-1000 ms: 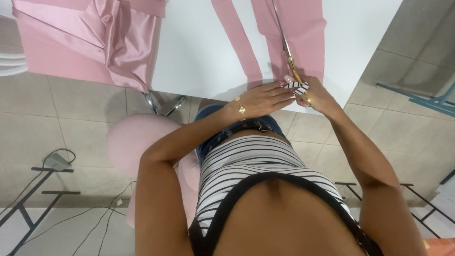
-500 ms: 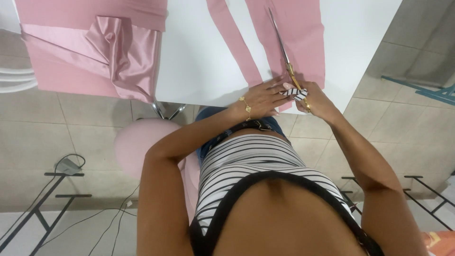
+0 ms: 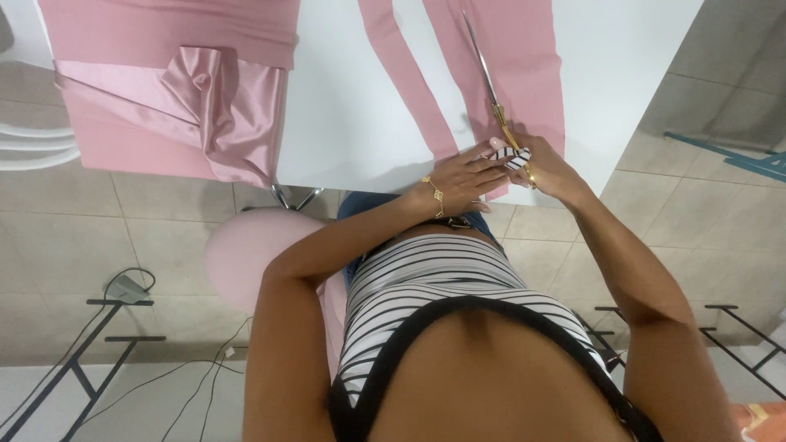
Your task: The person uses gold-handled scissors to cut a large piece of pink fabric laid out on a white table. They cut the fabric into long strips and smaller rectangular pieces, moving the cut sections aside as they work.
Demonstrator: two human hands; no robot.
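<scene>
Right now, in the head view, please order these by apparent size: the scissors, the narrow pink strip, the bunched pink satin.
1. bunched pink satin
2. narrow pink strip
3. scissors, similar in length to the strip but thinner.

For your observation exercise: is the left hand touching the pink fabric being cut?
Touching. The head view shows the left hand pressed flat on the pink fabric beside the scissors.

Floor [image 3: 147, 221]: large beige ceramic tiles with pale grout lines, evenly lit by soft daylight. A white rectangular tabletop [image 3: 344, 123] occupies the upper centre. A round pink padded stool [image 3: 246, 254] stands under its near edge on a chrome base. Black metal frame legs [image 3: 90, 344] rest on the tiles at lower left, beside a grey cable [image 3: 196, 376]. Similar black frame legs [image 3: 737, 327] stand at lower right. A white plastic chair edge [image 3: 33, 143] shows at far left.
</scene>
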